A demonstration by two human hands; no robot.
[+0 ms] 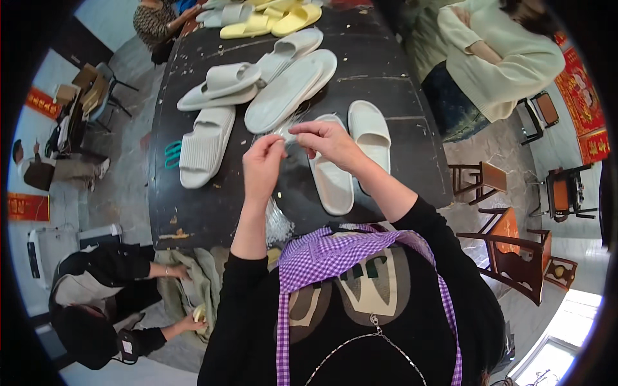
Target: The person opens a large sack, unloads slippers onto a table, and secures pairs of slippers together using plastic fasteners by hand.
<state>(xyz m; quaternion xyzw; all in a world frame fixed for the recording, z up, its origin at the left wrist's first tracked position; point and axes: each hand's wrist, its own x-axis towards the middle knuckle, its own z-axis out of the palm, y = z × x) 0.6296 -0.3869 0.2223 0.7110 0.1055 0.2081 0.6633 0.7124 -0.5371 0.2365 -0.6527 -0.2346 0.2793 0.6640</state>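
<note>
Far left, low: a crouching person in black digs in an olive sack on the floor. Not the wearer's hands.

On the dark counter: teal scissors near the left edge, then a grey-white slide sandal, with a stacked pair above it and a sole-up pair further right. Yellow sandals at the far end.

Centre: left hand and right hand meet above the counter, fingers of both pinched narrow on a small clear plastic piece, looks like a thin bag or film, held between them in the air. A crumpled clear bag lies at the near counter edge.

Just right of the hands: a pale sandal pair, upright, untouched.

Judgement: step in hand is opening or separating the film. Next move calls for a finer two-handed pinch to part the layers, pulled gently since thin film tears easily.

Far right: a person in a cream sweater, wooden chairs.
</note>
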